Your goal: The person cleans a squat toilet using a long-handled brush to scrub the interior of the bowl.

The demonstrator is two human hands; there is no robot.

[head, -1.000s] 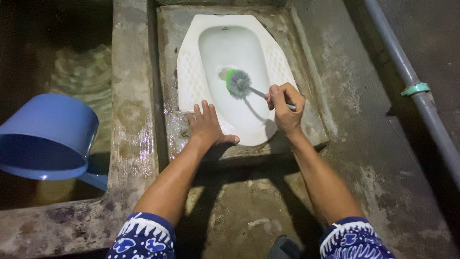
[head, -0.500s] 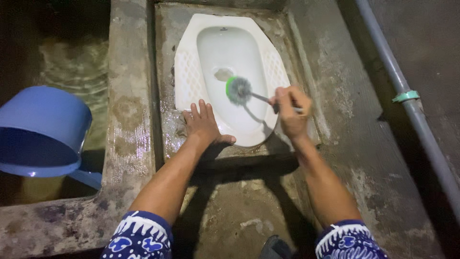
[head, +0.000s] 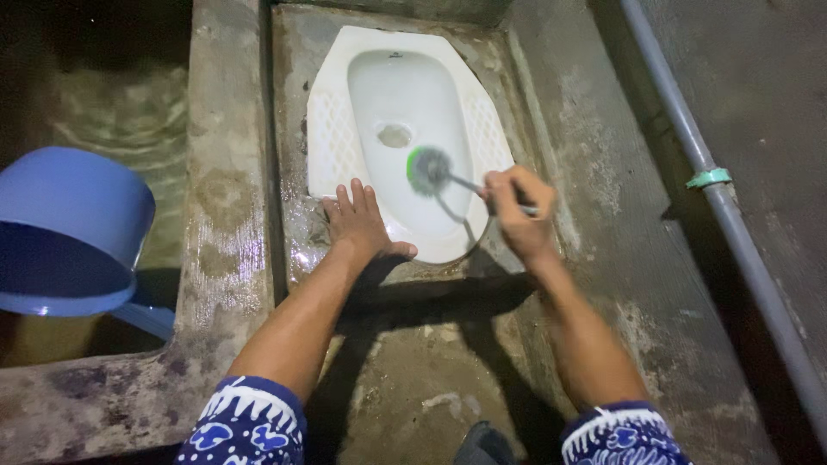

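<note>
No packages, signs or screens show; a small dark mark on the toilet pan (head: 394, 54) may be a label.

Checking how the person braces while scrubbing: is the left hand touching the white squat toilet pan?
Touching. The head view shows the left hand pressed flat, its fingers lying on the near-left rim of the squat toilet pan, with no gap visible.

right hand (head: 517, 211) hides the brush handle; blue dipper (head: 73, 232) cut off left.
</note>
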